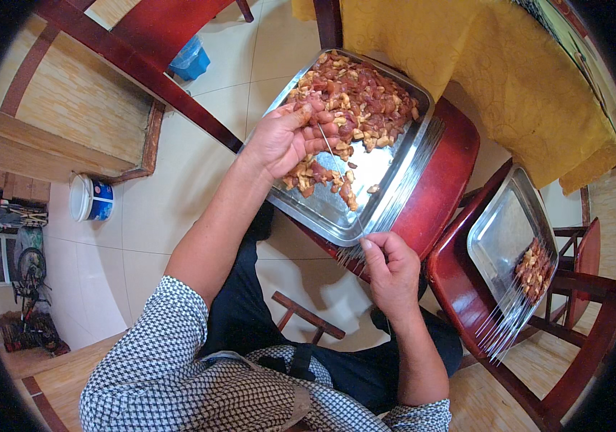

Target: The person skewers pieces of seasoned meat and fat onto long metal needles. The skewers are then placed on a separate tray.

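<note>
A large metal tray [316, 216] before me holds a heap of raw cut meat [364, 100], with a smaller group of pieces [308, 175] nearer to me. Over the tray my left hand [286, 132] is palm up, thumb and fingertips pinched on what looks like a piece of meat, partly hidden by the fingers. A thin metal skewer [332, 154] slants from those fingers down to my right hand [394, 264], whose thumb and forefinger grip its lower end. Many loose skewers [405, 183] lie along the tray's right edge, on a red chair seat [448, 167].
At right, a second metal tray [507, 216] on another red chair [451, 270] carries several loaded skewers [532, 270], bare ends over its edge. A yellow tablecloth [502, 92] hangs close behind. A blue bin [192, 59] and white bucket [89, 198] stand on the floor.
</note>
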The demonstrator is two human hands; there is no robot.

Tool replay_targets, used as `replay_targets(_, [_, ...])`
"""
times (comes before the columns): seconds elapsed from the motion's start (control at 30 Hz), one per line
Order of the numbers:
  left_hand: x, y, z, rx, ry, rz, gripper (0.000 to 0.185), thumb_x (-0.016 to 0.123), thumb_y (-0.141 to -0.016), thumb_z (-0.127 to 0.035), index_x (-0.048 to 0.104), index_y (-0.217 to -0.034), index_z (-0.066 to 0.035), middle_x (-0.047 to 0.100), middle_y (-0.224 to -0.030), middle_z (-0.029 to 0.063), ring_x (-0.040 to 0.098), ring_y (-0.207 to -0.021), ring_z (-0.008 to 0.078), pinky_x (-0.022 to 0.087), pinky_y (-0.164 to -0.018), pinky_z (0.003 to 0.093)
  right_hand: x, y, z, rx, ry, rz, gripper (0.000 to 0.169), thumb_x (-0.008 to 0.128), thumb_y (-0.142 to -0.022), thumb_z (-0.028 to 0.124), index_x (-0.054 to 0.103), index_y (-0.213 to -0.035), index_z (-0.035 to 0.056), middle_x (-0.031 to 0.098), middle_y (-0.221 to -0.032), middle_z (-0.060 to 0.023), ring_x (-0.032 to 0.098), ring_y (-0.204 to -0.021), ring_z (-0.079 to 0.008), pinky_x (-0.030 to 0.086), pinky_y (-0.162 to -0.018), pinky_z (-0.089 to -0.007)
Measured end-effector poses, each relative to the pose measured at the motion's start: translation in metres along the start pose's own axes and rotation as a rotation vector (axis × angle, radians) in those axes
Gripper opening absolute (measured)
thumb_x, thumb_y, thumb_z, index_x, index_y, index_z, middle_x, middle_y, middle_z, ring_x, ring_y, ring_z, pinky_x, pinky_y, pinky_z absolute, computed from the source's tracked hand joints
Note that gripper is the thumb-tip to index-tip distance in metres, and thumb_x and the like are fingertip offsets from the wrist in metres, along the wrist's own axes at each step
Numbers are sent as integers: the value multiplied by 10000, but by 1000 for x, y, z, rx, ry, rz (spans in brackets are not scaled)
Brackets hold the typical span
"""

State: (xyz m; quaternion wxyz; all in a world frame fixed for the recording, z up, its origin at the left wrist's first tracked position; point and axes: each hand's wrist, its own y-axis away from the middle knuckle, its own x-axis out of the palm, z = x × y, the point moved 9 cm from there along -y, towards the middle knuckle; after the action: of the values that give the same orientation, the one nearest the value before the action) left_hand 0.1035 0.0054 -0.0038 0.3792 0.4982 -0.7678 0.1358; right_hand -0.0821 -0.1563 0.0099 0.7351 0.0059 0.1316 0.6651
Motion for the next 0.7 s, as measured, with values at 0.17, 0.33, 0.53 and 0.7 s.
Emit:
replay_targets(0.17, [1,1,3,-32,-73,-64,146,457,-960,-143,515,-1004,-17,622,-893,150,659,-809,263,582,-721,397,-1,-1,3,-21,49,13,123,597,-883,103,620,-874,-18,608,-675,-39,570,-616,-96,457,-561,-248])
replay_targets(0.33, [1,3,3,-51,-99,-98,140,460,-960,-151,516,-981,-24,626,-868,153,665,-777,266,585,-689,385,0,-1,2,11,23,29,118,595,-883,103,624,-880,-12,609,-678,-47,567,-616,-97,455,-563,-248])
replay_targets(0.53, [-5,-1,3,-39,-55,-80,150,468,-957,-159,522,-988,-23,629,-866,157,664,-780,273,585,-691,392,-3,1,8,-15,68,21,121,596,-877,108,629,-881,-8,608,-675,-54,568,-620,-102,456,-574,-254])
replay_targets(0.7, [-5,-1,6,-54,-78,-91,183,467,-959,-167,549,-999,-9,636,-882,140,670,-817,261,586,-709,382,-3,0,6,-38,89,27,123,595,-877,111,630,-881,-7,608,-671,-58,570,-620,-108,459,-575,-259])
